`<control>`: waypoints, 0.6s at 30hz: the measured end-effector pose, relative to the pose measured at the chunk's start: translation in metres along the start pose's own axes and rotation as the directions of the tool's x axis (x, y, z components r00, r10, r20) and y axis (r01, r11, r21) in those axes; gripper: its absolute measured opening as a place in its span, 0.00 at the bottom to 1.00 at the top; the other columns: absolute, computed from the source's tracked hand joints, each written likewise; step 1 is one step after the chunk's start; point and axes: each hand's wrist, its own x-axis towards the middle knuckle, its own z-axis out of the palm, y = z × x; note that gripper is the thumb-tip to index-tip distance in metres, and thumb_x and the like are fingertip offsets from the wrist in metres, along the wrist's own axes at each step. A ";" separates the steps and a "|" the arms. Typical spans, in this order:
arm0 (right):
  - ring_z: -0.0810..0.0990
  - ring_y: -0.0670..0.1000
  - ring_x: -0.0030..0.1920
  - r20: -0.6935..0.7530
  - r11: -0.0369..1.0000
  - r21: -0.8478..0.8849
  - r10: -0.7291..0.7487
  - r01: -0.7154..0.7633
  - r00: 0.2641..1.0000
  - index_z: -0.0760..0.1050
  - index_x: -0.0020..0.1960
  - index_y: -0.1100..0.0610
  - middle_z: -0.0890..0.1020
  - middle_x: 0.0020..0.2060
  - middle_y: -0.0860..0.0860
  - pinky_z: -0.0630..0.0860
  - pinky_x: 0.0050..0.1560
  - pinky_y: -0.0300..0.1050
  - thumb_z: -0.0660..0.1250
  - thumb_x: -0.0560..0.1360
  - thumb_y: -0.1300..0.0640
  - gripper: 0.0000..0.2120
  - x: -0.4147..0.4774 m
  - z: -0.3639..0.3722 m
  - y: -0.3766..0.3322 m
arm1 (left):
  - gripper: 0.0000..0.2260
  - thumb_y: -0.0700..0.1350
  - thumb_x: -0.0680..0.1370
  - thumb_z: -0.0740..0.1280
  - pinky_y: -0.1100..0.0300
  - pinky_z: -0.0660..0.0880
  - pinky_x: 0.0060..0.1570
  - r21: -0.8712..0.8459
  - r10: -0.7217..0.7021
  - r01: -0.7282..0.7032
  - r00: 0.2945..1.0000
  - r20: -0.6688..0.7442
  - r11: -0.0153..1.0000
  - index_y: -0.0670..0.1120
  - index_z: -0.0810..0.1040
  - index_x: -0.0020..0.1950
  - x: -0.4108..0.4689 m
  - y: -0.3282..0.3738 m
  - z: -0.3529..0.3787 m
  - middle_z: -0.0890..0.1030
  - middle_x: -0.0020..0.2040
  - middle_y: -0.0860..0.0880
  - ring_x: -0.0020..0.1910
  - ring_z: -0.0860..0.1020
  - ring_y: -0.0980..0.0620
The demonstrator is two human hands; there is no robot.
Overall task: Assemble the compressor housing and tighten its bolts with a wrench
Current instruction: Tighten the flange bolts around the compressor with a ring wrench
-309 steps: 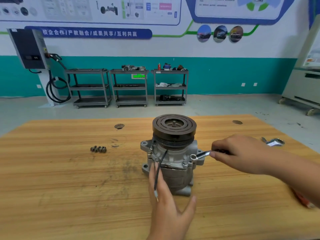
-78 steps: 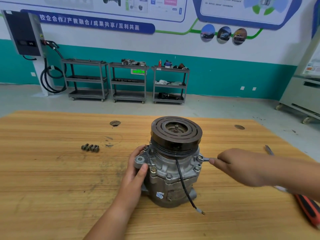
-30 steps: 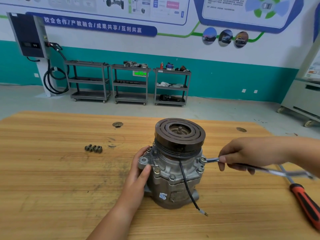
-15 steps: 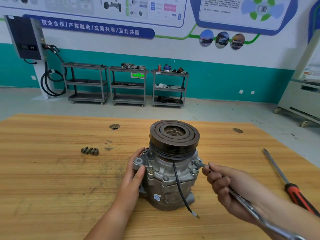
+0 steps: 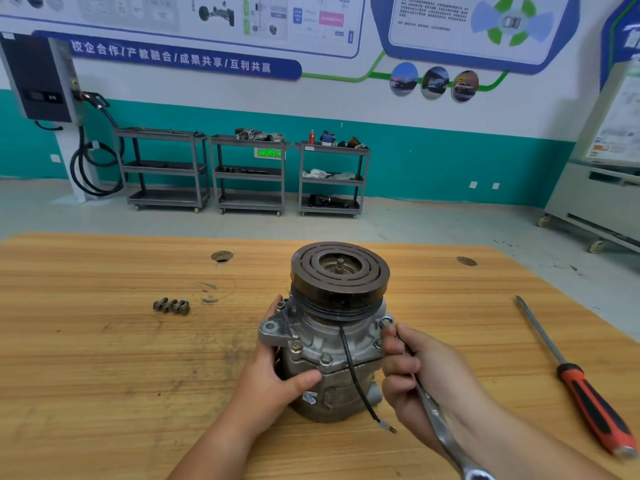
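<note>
The grey compressor (image 5: 329,348) stands upright in the middle of the wooden table (image 5: 104,375), its dark pulley on top and a black wire hanging down its front. My left hand (image 5: 277,372) grips the housing's left side, thumb across the front. My right hand (image 5: 412,372) holds a silver wrench (image 5: 436,420). The wrench's ring end sits on a bolt at the housing's right flange (image 5: 386,322). Its handle runs down toward me past my wrist.
Several loose bolts (image 5: 171,305) lie on the table to the left of the compressor. A long screwdriver (image 5: 575,379) with a red and black handle lies at the right. Two round holes mark the table's far side. Metal carts stand by the back wall.
My right hand has swung the wrench handle from pointing right to pointing down toward me, ring end staying on the right bolt. My left thumb has slid further across the housing front.
</note>
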 end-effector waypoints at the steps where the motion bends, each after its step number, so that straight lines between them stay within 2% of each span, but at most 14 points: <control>1: 0.61 0.41 0.13 0.009 0.999 0.037 -0.002 0.002 1.000 0.69 0.37 0.57 0.67 0.19 0.48 0.54 0.14 0.28 0.53 0.81 0.56 0.16 0.001 0.001 0.002 | 0.57 0.74 0.50 0.72 0.80 0.67 0.50 -0.007 0.003 -0.003 1.000 -0.004 1.000 0.51 0.61 0.74 0.000 0.001 0.000 0.73 0.61 0.65 0.61 0.71 0.71; 3: 0.60 0.41 0.13 0.017 0.998 0.055 0.010 -0.011 1.000 0.70 0.38 0.58 0.66 0.19 0.47 0.52 0.15 0.29 0.53 0.81 0.55 0.16 0.002 -0.002 0.002 | 0.55 0.75 0.52 0.72 0.80 0.67 0.50 -0.056 -0.003 0.002 1.000 -0.015 0.998 0.54 0.61 0.74 0.001 0.000 0.000 0.76 0.60 0.65 0.59 0.71 0.74; 7: 0.60 0.42 0.14 0.021 0.997 -0.064 0.041 -0.040 0.999 0.74 0.42 0.62 0.65 0.21 0.48 0.53 0.15 0.30 0.54 0.79 0.56 0.15 -0.003 -0.014 -0.008 | 0.47 0.74 0.55 0.72 0.75 0.69 0.55 -0.105 0.003 -0.007 0.999 -0.038 0.994 0.62 0.61 0.70 0.004 0.001 0.000 0.74 0.61 0.70 0.63 0.71 0.68; 10: 0.60 0.42 0.16 0.000 0.991 -0.133 0.014 -0.014 1.000 0.72 0.40 0.61 0.66 0.22 0.49 0.54 0.15 0.31 0.55 0.78 0.59 0.12 -0.010 -0.018 -0.019 | 0.49 0.73 0.56 0.73 0.74 0.70 0.55 -0.123 0.013 -0.018 0.999 -0.041 0.992 0.62 0.60 0.72 0.005 -0.002 0.000 0.74 0.63 0.69 0.64 0.71 0.66; 12: 0.60 0.43 0.18 0.006 0.959 -0.285 -0.006 0.008 1.000 0.75 0.42 0.62 0.67 0.24 0.50 0.58 0.15 0.33 0.57 0.79 0.57 0.13 -0.014 -0.023 -0.026 | 0.50 0.72 0.56 0.74 0.74 0.70 0.55 -0.134 0.010 -0.015 0.999 -0.036 0.991 0.60 0.59 0.74 0.005 -0.003 0.000 0.74 0.63 0.68 0.64 0.72 0.65; 14: 0.60 0.44 0.21 0.016 0.853 -0.523 0.009 0.001 1.000 0.82 0.45 0.60 0.66 0.25 0.49 0.61 0.18 0.36 0.58 0.79 0.53 0.16 -0.017 -0.030 -0.035 | 0.51 0.72 0.55 0.74 0.74 0.71 0.53 -0.140 0.006 -0.010 1.000 -0.030 0.990 0.60 0.60 0.73 0.005 -0.003 0.000 0.75 0.63 0.67 0.63 0.72 0.65; 16: 0.59 0.45 0.23 0.007 0.681 -0.732 0.038 -0.021 0.999 0.84 0.47 0.55 0.65 0.25 0.49 0.59 0.20 0.35 0.59 0.78 0.51 0.16 -0.020 -0.037 -0.045 | 0.51 0.72 0.55 0.74 0.75 0.71 0.52 -0.149 0.005 -0.010 0.999 -0.034 0.989 0.59 0.60 0.73 0.004 -0.002 0.000 0.75 0.63 0.66 0.62 0.73 0.67; 18: 0.59 0.45 0.24 0.005 0.488 -0.873 0.005 0.002 1.000 0.83 0.47 0.58 0.64 0.25 0.48 0.56 0.21 0.35 0.59 0.79 0.53 0.16 -0.018 -0.043 -0.058 | 0.49 0.71 0.55 0.74 0.76 0.70 0.51 -0.150 0.008 -0.014 0.999 -0.040 0.989 0.59 0.61 0.72 0.004 -0.002 0.000 0.75 0.62 0.67 0.61 0.72 0.68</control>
